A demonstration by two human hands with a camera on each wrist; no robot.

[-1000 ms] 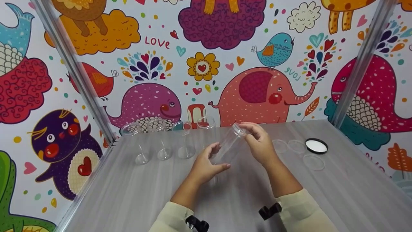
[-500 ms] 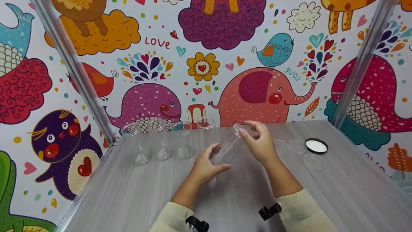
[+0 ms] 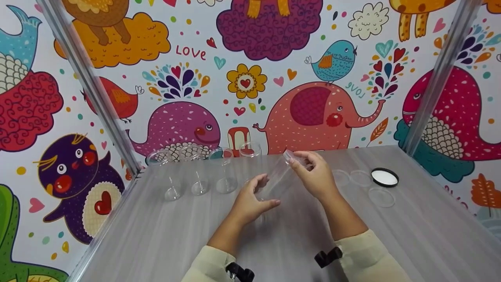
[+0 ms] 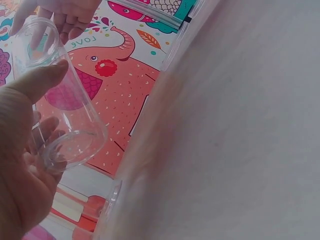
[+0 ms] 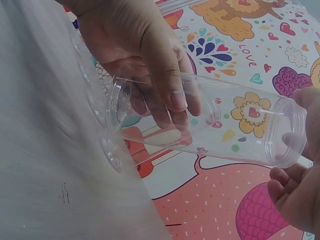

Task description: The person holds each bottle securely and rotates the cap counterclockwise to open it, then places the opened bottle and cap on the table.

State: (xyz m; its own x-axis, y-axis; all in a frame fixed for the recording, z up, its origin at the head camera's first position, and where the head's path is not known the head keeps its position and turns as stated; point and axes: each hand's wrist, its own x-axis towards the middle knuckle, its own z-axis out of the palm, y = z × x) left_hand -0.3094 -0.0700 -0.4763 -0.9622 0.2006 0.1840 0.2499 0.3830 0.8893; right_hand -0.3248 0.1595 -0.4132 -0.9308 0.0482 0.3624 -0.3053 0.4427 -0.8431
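A clear plastic jar (image 3: 274,181) is held tilted above the table, its top end pointing up and to the right. My left hand (image 3: 250,200) grips the lower body, with the thumb along the near side in the left wrist view. At the top end, my right hand (image 3: 319,177) pinches the ringed rim between thumb and fingers. In the right wrist view a clear band (image 5: 287,132) circles that end; whether it is a separate lid cannot be told. The jar's walls are see-through and look empty.
Several clear jars stand in a row at the back left, such as one jar (image 3: 226,185). On the right lie clear rings or lids, one clear ring (image 3: 381,206) nearest, beside a black-rimmed white disc (image 3: 384,178). A patterned wall (image 3: 246,113) closes off the back.
My right hand's fingers loosened and lifted from the jar's rim half a second ago, then closed round it again. My left hand and the jar stay in place.
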